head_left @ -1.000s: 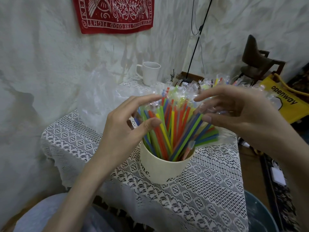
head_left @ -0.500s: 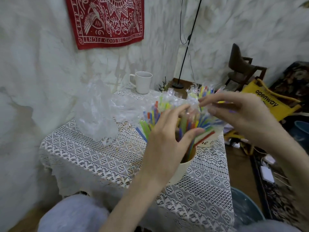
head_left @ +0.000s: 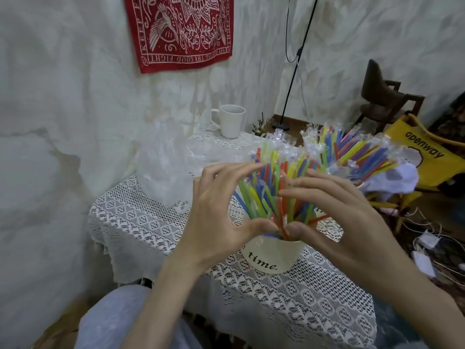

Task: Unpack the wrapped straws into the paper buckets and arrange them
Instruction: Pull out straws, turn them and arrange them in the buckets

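You are sitting at the bench (head_left: 289,306), draped in white lace cloth, which is filling the lower centre of the frame. Just above centre, your left hand (head_left: 216,217) and right hand (head_left: 344,222) are cupping, from either side, the bundle of coloured plastic straws in clear wrappers (head_left: 271,187). The fingers of both hands are curving round it and the thumbs are nearly meeting at the rim of the cream paper bucket printed "time." (head_left: 271,255), in which the straws are standing and fanning outward.

You appear to be in the arranging step: this bucket is already loaded, and you are gathering the fan into a tighter, more upright bunch. The next move probably calls for gentle, even pressure from both sides, since the light bucket could tip.

Just behind, right of centre, a second bucket (head_left: 327,224) is holding another fan of wrapped straws (head_left: 357,152); only a sliver of it is showing. Left of centre, a crumpled clear plastic bag (head_left: 163,167) is lying on the bench. Farther back a white ceramic mug (head_left: 230,120) is standing near the wall.
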